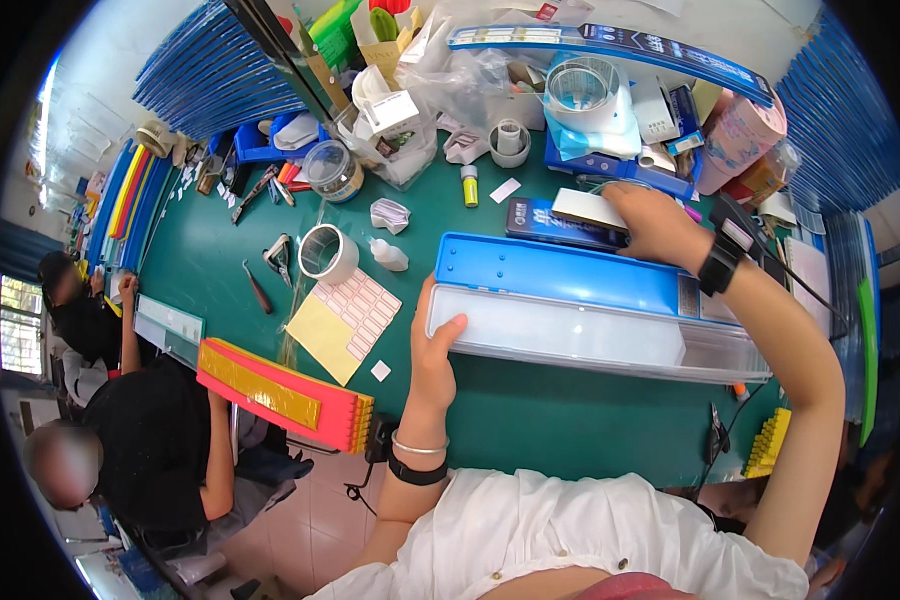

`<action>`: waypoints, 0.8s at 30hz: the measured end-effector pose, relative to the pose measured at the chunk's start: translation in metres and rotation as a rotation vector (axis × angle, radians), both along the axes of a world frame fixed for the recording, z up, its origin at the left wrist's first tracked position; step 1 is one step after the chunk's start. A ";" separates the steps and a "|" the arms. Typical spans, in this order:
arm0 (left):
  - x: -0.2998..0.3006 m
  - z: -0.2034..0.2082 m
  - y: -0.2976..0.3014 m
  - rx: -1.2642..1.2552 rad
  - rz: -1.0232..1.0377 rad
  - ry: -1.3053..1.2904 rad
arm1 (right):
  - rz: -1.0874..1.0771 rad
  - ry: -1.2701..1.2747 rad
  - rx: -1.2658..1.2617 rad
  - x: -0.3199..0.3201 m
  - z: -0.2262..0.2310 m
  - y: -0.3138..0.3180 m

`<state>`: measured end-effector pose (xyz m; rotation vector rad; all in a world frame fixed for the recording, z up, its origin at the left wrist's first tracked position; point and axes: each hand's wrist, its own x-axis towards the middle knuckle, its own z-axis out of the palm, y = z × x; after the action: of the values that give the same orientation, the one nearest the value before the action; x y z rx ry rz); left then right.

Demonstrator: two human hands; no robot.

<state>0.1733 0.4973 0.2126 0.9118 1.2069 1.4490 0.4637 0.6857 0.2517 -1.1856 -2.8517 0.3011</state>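
Note:
A long plastic case (570,325) lies open across the table in front of me, its blue lid (560,272) folded back on the far side and its translucent tray toward me. My left hand (433,345) grips the left end of the case, thumb over the near rim. Beyond the lid, my right hand (660,228) is closed on a white flat rectangular piece (588,209), with the fingertips partly hidden behind it. That piece is just above a dark blue printed box (540,222).
A tape roll (328,254), a label sheet (365,305) and a small white bottle (388,255) sit left of the case. A red block with yellow tape (270,392) lines the front-left edge. Bins and bags crowd the back. Another person (150,450) sits at left.

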 end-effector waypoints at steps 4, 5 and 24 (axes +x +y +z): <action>0.001 0.004 -0.002 -0.028 -0.010 0.001 | -0.194 -0.111 -0.096 0.012 0.007 -0.004; 0.002 0.004 -0.002 -0.040 -0.005 -0.009 | -0.149 -0.067 -0.092 0.016 0.006 -0.004; -0.006 0.004 -0.009 -0.329 0.047 0.015 | -0.176 -0.014 -0.152 0.012 0.008 -0.002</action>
<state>0.1675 0.4880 0.2170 0.6730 1.4350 1.2326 0.4753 0.6833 0.2601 -1.4598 -2.7518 0.5105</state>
